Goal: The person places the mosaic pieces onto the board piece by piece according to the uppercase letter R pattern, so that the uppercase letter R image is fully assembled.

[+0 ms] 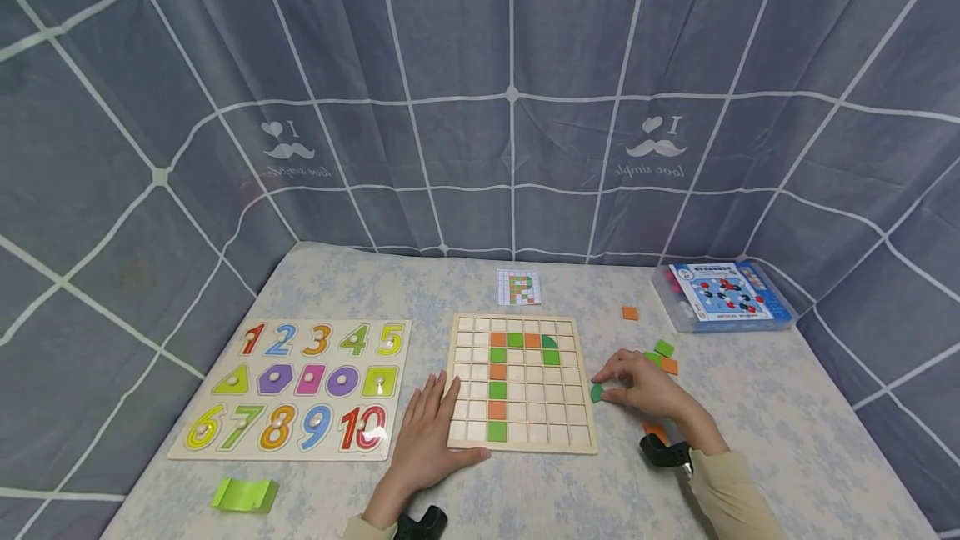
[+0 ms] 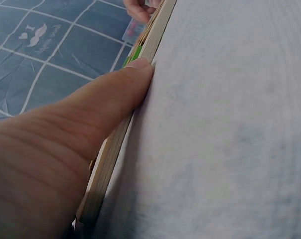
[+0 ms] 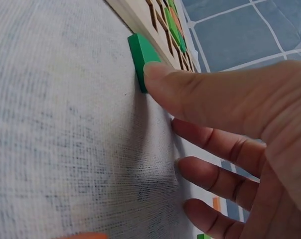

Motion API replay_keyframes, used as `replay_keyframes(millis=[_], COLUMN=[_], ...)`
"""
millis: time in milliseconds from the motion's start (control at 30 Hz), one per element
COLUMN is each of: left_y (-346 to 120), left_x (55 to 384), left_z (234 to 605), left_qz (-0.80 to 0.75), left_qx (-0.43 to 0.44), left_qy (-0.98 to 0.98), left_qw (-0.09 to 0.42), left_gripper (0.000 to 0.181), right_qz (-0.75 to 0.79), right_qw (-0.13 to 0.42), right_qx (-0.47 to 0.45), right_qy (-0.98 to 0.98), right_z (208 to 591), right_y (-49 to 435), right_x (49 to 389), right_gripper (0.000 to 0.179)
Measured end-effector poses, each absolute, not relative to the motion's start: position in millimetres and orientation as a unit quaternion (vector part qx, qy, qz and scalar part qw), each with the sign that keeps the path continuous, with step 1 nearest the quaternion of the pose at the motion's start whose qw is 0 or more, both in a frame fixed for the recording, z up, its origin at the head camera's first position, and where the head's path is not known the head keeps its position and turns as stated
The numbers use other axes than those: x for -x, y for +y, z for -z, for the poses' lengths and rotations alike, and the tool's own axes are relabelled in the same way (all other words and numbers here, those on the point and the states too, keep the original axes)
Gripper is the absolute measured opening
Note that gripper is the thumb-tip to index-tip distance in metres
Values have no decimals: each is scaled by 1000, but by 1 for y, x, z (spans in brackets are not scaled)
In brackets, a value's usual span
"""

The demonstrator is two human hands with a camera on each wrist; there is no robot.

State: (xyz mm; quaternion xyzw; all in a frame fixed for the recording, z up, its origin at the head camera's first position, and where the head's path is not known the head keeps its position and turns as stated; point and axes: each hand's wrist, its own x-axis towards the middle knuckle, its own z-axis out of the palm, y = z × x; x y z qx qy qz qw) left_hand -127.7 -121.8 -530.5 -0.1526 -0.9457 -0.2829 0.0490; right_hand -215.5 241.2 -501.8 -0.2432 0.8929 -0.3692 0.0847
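Observation:
The wooden grid board (image 1: 531,408) lies in front of me, with orange and green square tiles set in a column and a top row. A dark green quarter-round tile (image 1: 549,342) sits at that row's right end. My left hand (image 1: 426,440) rests at the board's lower left corner, fingers straight along the left side; in the left wrist view its thumb (image 2: 120,87) touches the front edge. Just off the board's right edge, my right hand (image 1: 651,390) pinches another dark green tile (image 3: 142,52) between thumb and forefinger, close over the cloth.
Loose green (image 1: 663,348) and orange (image 1: 670,367) tiles lie beyond my right hand, another orange tile (image 1: 630,313) farther back. A pattern card (image 1: 518,287) is behind the board. A number puzzle (image 1: 300,357) and green holder (image 1: 244,496) lie left, a plastic box (image 1: 723,297) back right.

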Motion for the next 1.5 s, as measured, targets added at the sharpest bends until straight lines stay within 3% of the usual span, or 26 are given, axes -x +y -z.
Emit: replay_keyframes(millis=[900,1500], left_y=[-122,-122], left_x=[129,128], left_z=[533,532], left_qz=[276,283], left_qx=[149,151], left_qy=[-948,-946], left_qw=[47,47], left_gripper=[108,108], right_qz=[372,391], right_qw=[103,55], right_qx=[181,193], right_qy=[904,898], right_z=[497,498], right_y=[235,218], right_x=[205,208], right_gripper=[22,14])
